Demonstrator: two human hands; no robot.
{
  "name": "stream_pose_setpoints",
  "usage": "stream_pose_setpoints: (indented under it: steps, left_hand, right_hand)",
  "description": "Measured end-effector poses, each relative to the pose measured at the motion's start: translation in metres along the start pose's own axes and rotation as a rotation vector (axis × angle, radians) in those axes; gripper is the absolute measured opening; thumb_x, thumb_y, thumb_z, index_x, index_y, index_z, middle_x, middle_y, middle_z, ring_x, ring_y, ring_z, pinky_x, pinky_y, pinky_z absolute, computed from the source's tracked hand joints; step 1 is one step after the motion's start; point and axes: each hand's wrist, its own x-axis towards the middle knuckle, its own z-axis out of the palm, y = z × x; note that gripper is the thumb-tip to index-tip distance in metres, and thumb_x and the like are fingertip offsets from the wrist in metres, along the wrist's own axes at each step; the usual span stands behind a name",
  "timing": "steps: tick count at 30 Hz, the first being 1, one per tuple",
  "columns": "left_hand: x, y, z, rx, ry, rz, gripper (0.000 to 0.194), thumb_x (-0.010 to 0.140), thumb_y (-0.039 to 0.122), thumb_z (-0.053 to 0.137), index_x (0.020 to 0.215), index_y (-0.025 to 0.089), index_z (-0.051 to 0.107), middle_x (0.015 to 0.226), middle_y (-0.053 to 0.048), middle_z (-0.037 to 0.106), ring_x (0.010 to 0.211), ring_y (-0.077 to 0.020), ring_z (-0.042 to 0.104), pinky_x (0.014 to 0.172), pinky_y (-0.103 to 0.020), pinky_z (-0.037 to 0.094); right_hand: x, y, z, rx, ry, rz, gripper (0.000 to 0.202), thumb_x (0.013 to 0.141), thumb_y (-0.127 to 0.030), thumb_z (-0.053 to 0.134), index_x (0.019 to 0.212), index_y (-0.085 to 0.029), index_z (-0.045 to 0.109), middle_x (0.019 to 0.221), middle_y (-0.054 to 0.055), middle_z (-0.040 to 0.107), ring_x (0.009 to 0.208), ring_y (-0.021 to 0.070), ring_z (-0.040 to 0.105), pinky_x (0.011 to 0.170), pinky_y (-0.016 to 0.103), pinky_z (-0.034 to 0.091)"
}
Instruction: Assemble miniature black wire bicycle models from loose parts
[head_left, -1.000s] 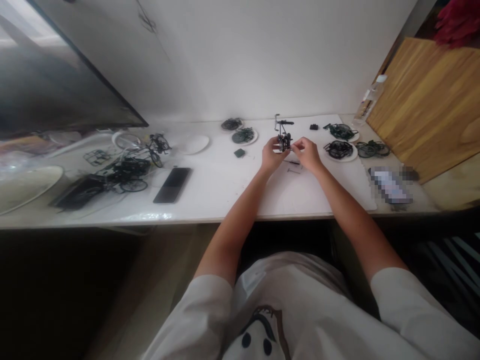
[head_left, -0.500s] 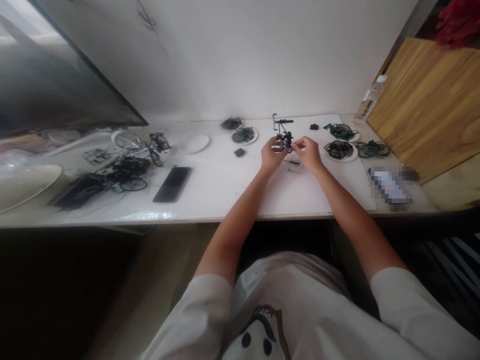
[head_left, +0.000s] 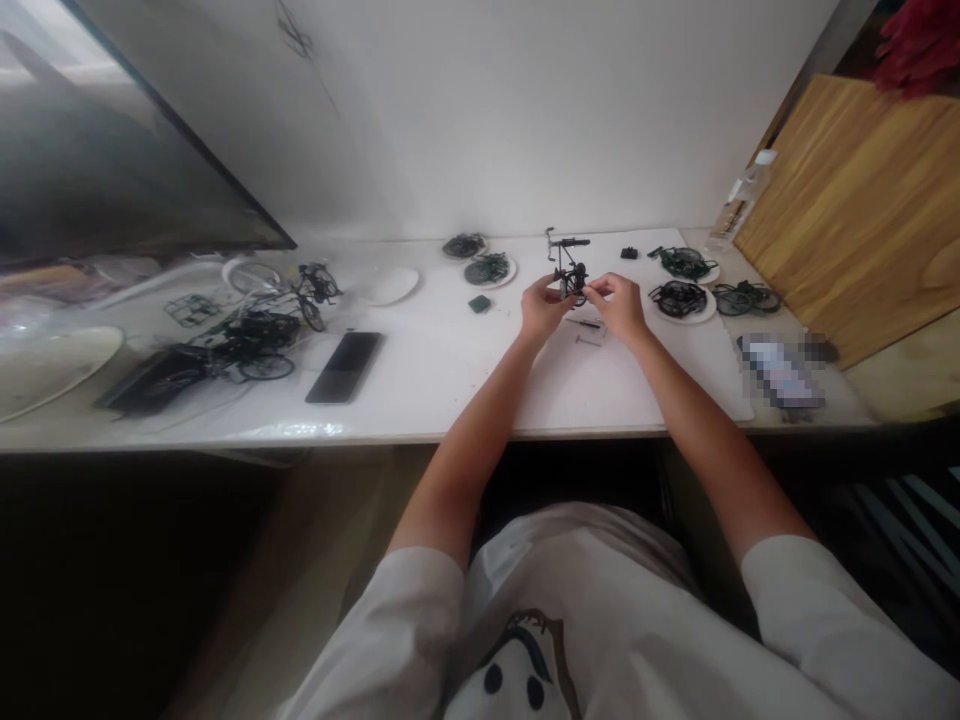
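Observation:
Both hands meet at a small black model bicycle (head_left: 574, 270), held up above the white work surface with its handlebar toward the wall. My left hand (head_left: 543, 306) is closed on its lower left side. From the right, my right hand (head_left: 616, 302) pinches at the lower part of the model with thumb and forefinger; any small piece between those fingertips is too tiny to make out. Just below the hands lie a dark slim tool (head_left: 589, 324) and a short metal piece (head_left: 590, 341).
Plates of dark parts (head_left: 682, 300) stand right, more (head_left: 489, 269) at the back. A green block (head_left: 479, 304) lies left of my hands. Further left are a phone (head_left: 344, 368) and piled model bicycles (head_left: 255, 340). A bottle (head_left: 741, 200) and a second phone (head_left: 780, 370) are right.
Hardly anything differs. The model bicycle has tilted or shifted very slightly to the right, and both hands keep their hold on it.

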Motion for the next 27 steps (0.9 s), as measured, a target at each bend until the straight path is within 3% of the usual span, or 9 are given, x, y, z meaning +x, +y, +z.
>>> stream_pose_setpoints:
  steps: [14, 27]
  left_hand:
    - [-0.001, 0.006, 0.000, -0.139, -0.008, -0.127, 0.058, 0.062, 0.018, 0.101, 0.114, 0.014, 0.075, 0.070, 0.001, 0.073, 0.063, -0.0134, 0.068, 0.063, -0.025, 0.050]
    - [-0.001, 0.005, 0.000, -0.119, 0.002, -0.112, 0.061, 0.061, 0.023, 0.104, 0.114, 0.016, 0.074, 0.070, 0.001, 0.074, 0.063, -0.0134, 0.070, 0.063, -0.025, 0.054]
  right_hand:
    - [-0.001, -0.007, -0.008, -0.211, -0.011, -0.033, 0.013, 0.098, -0.034, 0.074, 0.097, -0.023, 0.080, 0.098, 0.007, 0.084, 0.094, 0.0264, 0.077, 0.089, 0.037, 0.057]
    - [-0.005, -0.010, -0.001, -0.034, 0.012, 0.014, 0.018, 0.096, -0.040, 0.076, 0.091, -0.023, 0.080, 0.096, 0.007, 0.083, 0.095, 0.0269, 0.077, 0.096, 0.040, 0.060]
